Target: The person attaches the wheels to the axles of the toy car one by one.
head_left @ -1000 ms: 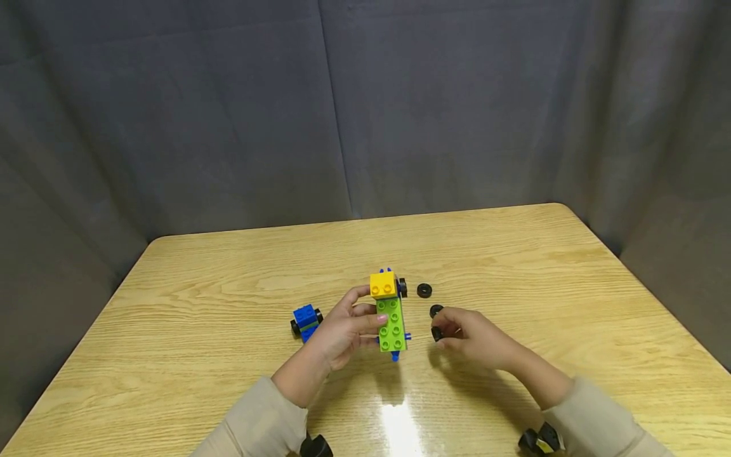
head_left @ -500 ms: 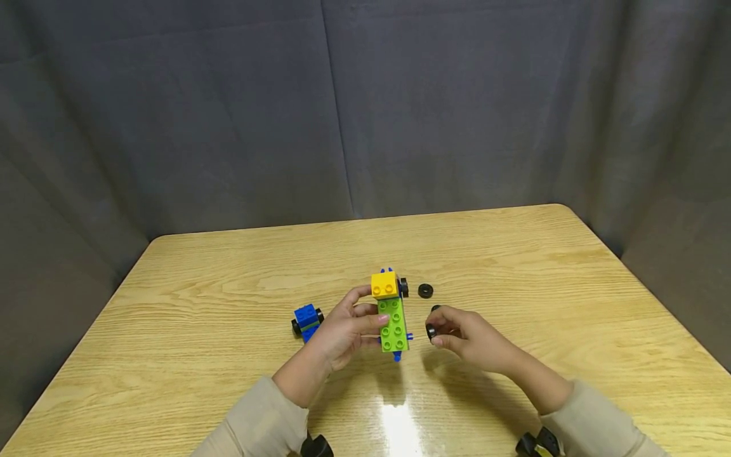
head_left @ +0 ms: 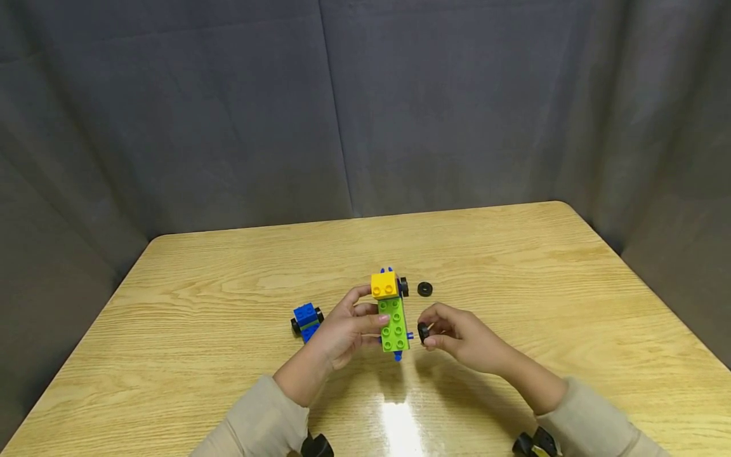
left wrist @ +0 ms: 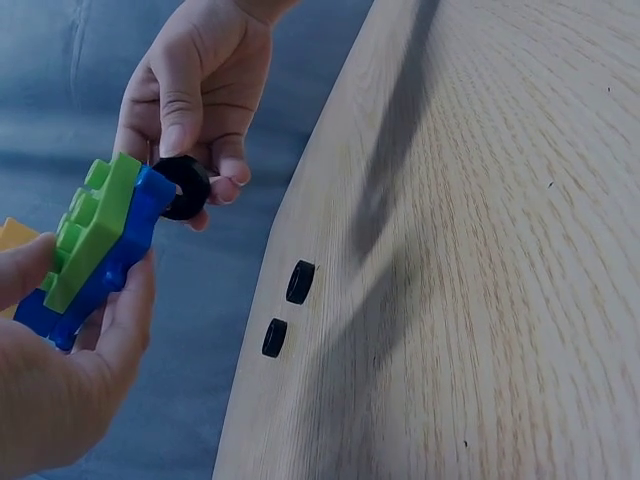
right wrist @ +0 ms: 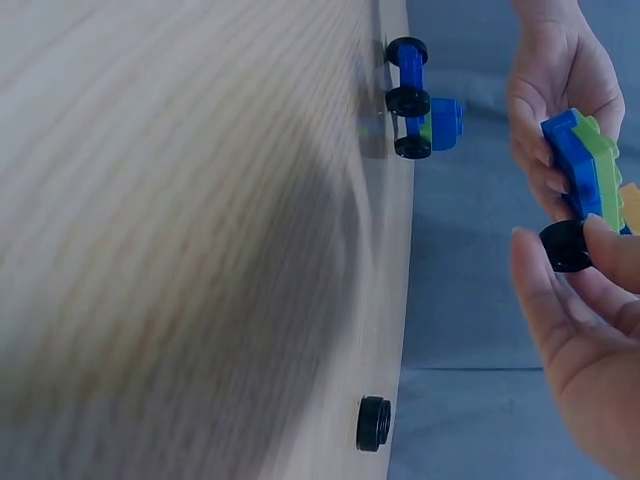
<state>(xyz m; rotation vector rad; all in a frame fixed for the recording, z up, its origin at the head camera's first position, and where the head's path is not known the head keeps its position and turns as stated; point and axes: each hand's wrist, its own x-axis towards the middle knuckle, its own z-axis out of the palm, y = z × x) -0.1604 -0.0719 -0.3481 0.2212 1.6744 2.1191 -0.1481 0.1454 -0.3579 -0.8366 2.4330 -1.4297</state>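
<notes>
Your left hand [head_left: 345, 333] holds the car [head_left: 394, 327] up off the counter [head_left: 514, 254], fingers round its side and thumb on the green top; the yellow block [head_left: 384, 284] sits at the far end. Your right hand [head_left: 465, 339] pinches a wheel [head_left: 423, 332] between fingers and thumb, just beside the bare peg [head_left: 410, 336] near the car's near end; in the head view a small gap shows between them. A mounted wheel [head_left: 403, 287] already sits by the yellow block on that same side; 2 loose wheels [left wrist: 300, 282] lie on the counter in the left wrist view, and the blue car [head_left: 305, 314] stands on its wheels beyond your left forearm.

The step in hand looks like fitting this wheel to the peg; it seems lined up but is not yet on. The next move calls for you to keep the car steady, bring the hole square onto the peg and press inward; if the wheel tilts, it may catch on the tip; you probably need your left fingers firm enough to take that push.
</notes>
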